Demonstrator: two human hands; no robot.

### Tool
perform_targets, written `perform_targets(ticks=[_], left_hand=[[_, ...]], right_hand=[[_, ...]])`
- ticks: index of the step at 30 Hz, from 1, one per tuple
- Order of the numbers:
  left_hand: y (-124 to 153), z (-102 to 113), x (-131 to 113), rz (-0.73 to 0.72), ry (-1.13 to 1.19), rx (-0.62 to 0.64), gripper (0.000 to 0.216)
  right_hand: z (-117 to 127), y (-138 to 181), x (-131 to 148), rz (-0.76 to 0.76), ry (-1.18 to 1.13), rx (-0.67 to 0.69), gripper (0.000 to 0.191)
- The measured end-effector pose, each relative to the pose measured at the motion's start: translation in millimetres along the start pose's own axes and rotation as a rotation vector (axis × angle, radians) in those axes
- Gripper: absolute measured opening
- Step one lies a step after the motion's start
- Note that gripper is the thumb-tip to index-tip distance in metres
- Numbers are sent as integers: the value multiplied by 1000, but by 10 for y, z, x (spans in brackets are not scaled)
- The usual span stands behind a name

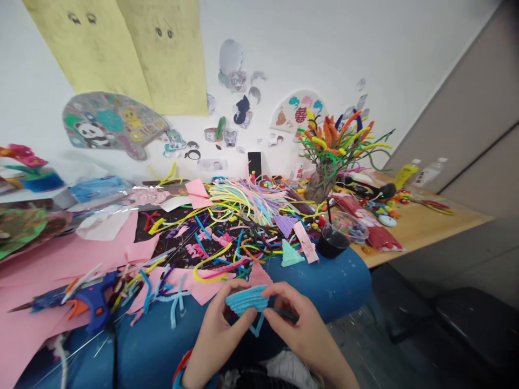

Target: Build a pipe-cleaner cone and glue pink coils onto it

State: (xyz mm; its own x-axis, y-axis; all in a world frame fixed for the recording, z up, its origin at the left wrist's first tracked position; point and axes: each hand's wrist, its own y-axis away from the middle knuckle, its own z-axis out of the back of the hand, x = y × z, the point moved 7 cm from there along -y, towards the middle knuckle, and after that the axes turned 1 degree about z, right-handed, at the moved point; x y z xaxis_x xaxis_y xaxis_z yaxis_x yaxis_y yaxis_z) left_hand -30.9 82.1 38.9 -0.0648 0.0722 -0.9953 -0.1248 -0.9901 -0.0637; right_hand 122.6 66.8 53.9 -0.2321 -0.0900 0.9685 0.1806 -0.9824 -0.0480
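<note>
Left hand [221, 329]: thumb and fingers pinched on the blue ribbed piece [245, 300], left side
Right hand [300, 321]: fingertips pinching the same piece's right end, so yeah, both hands on it
Blue piece: held up over the near edge of the blue cover [324, 281]
Glue gun [94, 303]: just lying off left
Fuzzy sticks [243, 200]: total jumble mid-table
Dark cup [331, 246]: right side, straw [328, 212] up
Fuzzy bouquet [336, 143]: at the back, near the wall [251, 21]
</note>
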Motion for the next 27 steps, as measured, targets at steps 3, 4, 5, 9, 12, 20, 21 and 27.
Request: perform_targets(ticks=[3, 4, 5, 9, 12, 20, 21, 27], left_hand=[[-1, 0, 45, 9, 81, 10, 28], [-1, 1, 54, 14, 99, 13, 28], [-1, 4, 60, 20, 109, 13, 28], [3, 2, 51, 47, 161, 15, 29], [10, -37, 21, 56, 217, 59, 30], [21, -51, 7, 83, 265, 104, 32], [21, -45, 8, 75, 269, 102, 34], [37, 226, -30, -147, 249, -170, 38]], right_hand=[[49, -9, 1, 24, -30, -24, 21], [73, -14, 0, 28, -29, -37, 22], [99, -19, -3, 24, -19, -53, 22], [152, -30, -6, 33, 70, -65, 10], [112, -27, 36, 113, 93, -39, 9], [52, -36, 53, 143, 26, -99, 16], [59, -37, 49, 142, 28, -107, 16], [169, -24, 33, 150, 21, -219, 20]])
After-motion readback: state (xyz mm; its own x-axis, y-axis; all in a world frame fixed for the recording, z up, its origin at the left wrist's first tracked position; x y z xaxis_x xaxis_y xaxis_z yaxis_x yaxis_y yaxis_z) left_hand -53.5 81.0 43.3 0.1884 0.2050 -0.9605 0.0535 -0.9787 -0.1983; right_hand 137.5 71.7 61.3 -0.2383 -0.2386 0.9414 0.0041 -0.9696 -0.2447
